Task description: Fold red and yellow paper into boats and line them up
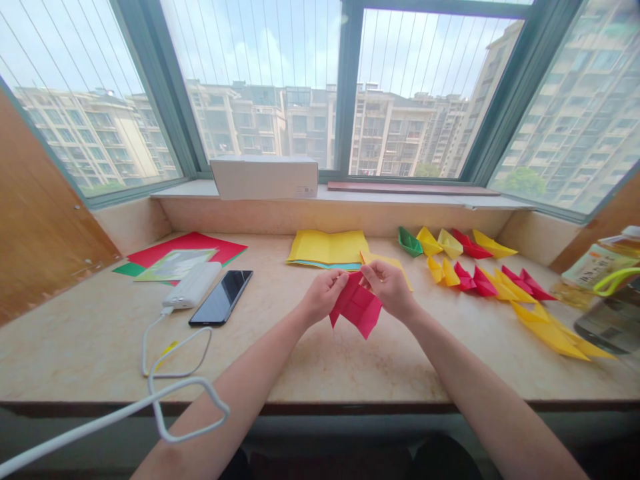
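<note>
A creased, partly folded red sheet of paper (361,308) is held up between my two hands, over the counter. My left hand (324,295) pinches its left upper edge between thumb and fingers. On the other side, my right hand (389,285) grips the upper right edge, with the fingertips partly hidden behind the paper. Just beyond the hands lie creased yellow sheets (327,247) with a blue layer under them. Another yellow sheet (393,261) sits beside them, partly covered by my right hand.
Folded paper boats (451,244) and other folded shapes (477,281) stand at the right, near a bottle (603,263). To the left are coloured sheets (175,247), a white power bank (193,285) with a cable (190,381), and a phone (221,298). A white box (265,179) occupies the sill.
</note>
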Motion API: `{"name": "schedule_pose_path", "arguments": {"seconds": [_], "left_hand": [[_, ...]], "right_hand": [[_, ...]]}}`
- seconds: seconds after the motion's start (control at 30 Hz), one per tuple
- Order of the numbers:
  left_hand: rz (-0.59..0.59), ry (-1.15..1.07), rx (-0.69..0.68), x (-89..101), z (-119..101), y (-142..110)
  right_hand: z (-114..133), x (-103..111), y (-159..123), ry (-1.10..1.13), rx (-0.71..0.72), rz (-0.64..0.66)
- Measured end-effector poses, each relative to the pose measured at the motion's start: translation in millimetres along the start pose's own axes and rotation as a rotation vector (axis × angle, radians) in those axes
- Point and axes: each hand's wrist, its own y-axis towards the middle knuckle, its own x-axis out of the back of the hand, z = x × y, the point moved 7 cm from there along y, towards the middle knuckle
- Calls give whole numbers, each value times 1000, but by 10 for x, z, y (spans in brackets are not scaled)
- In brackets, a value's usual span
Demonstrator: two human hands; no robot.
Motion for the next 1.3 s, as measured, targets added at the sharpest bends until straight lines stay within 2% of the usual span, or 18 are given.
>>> {"name": "schedule_pose_path", "arguments": {"seconds": [0.13, 0.47, 0.67, 0.8, 0.87, 0.97, 1.07, 1.2, 1.3], "left_hand": [[-8, 117, -28, 15, -5, 2], [9, 200, -68, 21, -94, -21], [11, 99, -19, 12, -45, -8], [147, -115, 88, -112, 45, -24], [174, -144, 104, -135, 62, -27], [90, -145, 153, -55, 115, -7], [-38, -127, 198, 82, 184, 18], [-203, -71, 164, 265, 223, 51], [-258, -64, 138, 330, 227, 62]], "right_hand": [[11, -12, -5, -15, 4, 12], [22, 0, -9, -69, 5, -1], [11, 1, -4, -47, 5, -2], [-44, 30, 11, -3, -11, -47], [-68, 55, 23, 9, -18, -83], [-71, 115, 35, 10, -15, -138], [12, 145, 38, -54, 74, -118], [137, 58, -1, -215, 283, 33], [76, -58, -34, -310, 339, 173]]}}
